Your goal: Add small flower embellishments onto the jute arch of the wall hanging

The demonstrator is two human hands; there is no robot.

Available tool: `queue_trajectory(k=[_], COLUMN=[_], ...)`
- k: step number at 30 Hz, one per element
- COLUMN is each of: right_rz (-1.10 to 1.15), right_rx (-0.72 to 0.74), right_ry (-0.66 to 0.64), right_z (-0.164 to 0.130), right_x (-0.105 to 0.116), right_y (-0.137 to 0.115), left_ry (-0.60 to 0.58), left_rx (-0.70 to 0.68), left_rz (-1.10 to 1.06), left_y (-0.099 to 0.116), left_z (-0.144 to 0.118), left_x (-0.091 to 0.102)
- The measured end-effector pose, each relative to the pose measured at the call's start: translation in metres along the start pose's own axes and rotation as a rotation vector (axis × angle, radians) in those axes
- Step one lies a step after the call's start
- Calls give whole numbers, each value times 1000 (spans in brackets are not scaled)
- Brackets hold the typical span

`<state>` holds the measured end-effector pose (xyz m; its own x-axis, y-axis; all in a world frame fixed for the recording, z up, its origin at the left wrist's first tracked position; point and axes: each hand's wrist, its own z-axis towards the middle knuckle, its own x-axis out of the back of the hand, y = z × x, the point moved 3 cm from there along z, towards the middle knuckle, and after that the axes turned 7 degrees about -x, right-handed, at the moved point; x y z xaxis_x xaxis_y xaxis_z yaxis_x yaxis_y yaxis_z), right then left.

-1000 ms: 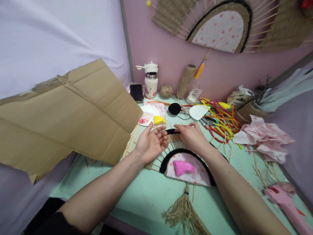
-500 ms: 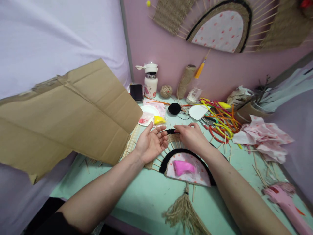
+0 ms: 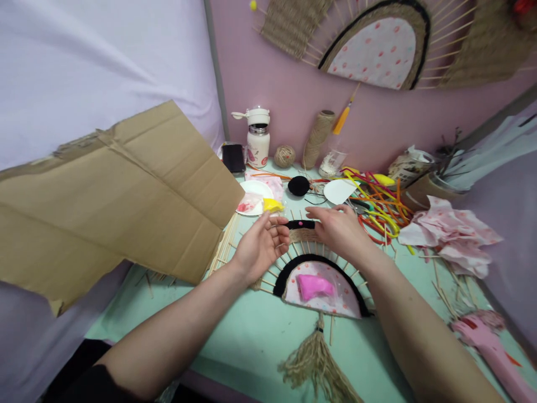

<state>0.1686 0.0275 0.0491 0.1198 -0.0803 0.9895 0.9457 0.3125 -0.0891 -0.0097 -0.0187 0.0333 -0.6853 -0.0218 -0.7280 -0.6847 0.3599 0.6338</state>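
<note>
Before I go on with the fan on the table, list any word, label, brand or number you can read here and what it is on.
No text can be read anywhere.
White flask: a pink mark on its side, too small and blurred to read.
Crumpled wrapper at the back right: dark print, too blurred to read.
Fan under the hands, cardboard sheet, phone: no lettering visible.

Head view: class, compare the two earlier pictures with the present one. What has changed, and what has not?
The right hand slid right along the black band, uncovering a small pink dot on it. The left hand curled its fingers slightly. The fan piece, cardboard and table clutter stayed put.
</note>
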Motion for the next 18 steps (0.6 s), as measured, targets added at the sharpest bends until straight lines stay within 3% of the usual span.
queue_trajectory(k=[2, 5, 7, 11, 14, 18], right_rz=[45, 82, 94, 130, 150, 253], right_rx=[-35, -44, -39, -7, 26, 79], right_ry=[50, 128, 172, 232, 277, 353], right_z=[-2, -9, -14, -24, -32, -44], right_x=[13, 33, 44, 59, 69, 89], right_y=[6, 13, 16, 20, 16, 3], left_ry=[-60, -287, -419, -602, -564, -282], left_rx=[-173, -419, -474, -455, -496, -592], left_rz=[330, 855, 1096, 1465, 1483, 1094], left_y=[-2, -12, -24, -45, -42, -19], left_z=[-7, -21, -28, -29, -20, -6], left_x=[-4, -14, -16, -10, -7, -3])
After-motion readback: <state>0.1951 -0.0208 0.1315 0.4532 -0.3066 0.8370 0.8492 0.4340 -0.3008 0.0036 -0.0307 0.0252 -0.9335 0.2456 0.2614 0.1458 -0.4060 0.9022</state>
